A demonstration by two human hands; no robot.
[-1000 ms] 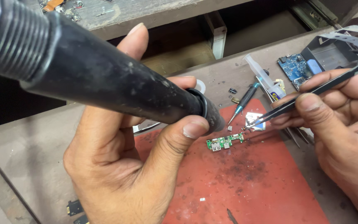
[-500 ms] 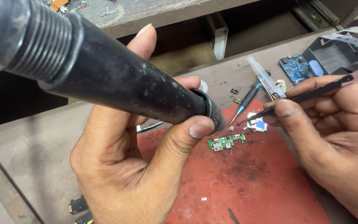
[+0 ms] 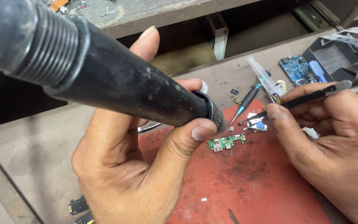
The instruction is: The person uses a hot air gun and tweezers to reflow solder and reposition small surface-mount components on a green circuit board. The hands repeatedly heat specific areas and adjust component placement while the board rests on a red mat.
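Observation:
My left hand grips a thick black hot-air tool, its nozzle aimed down just above a small green circuit board on a red mat. My right hand holds black tweezers, their tips over tiny metal parts just right of and beyond the board. The tips do not touch the board.
A clear syringe and a teal-tipped screwdriver lie beyond the mat. A blue circuit board and a grey metal stand sit at the far right. Small black connectors lie near the bottom left. A dark open gap runs behind the bench.
The hot-air tool and my left hand have stayed over the board. My right hand with the tweezers has shifted slightly, tips staying near the small metal parts.

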